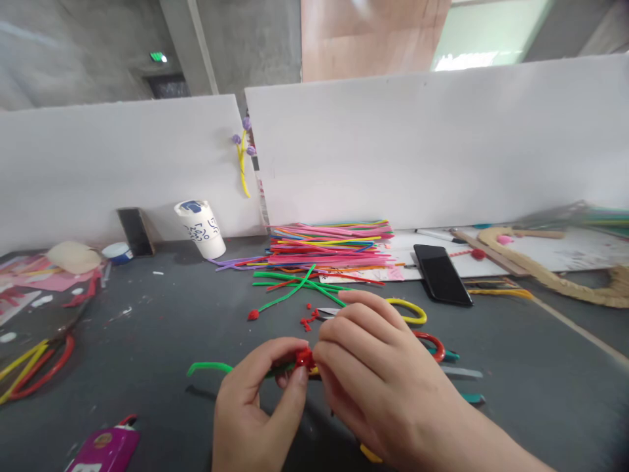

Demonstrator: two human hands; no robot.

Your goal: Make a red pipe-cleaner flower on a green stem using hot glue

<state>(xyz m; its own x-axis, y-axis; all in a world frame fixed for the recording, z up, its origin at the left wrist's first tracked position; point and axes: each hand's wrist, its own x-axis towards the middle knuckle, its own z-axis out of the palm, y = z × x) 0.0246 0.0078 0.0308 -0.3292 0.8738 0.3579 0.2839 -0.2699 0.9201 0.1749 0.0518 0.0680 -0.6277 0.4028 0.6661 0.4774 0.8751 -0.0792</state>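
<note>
Low over the dark grey table [147,328], both hands meet at a small red fuzzy pipe-cleaner bud [304,358]. The left hand [255,406] has its thumb and forefinger closed on the bud and on the green pipe-cleaner stem [209,368] that runs out to the left from it. The right hand [378,373] is curled, its fingertips pinched against the bud from the other side, so the 2 hands touch there just above the table.

Just beyond the hands lie red pipe-cleaner scraps [308,322], a second green stem with a red tip [275,303], and a yellow pipe-cleaner loop [410,309]. A red-handled tool [432,342] shows partly from behind the right hand. Farther back sits a stack of straight pipe cleaners in many colours [331,246], with a black phone [441,274] lying flat to its right.

A white paper cup with blue print [201,228] leans tilted near the white partition board [417,144]; what is inside it cannot be told. A magenta foil packet [103,449] lies at the near left edge.
</note>
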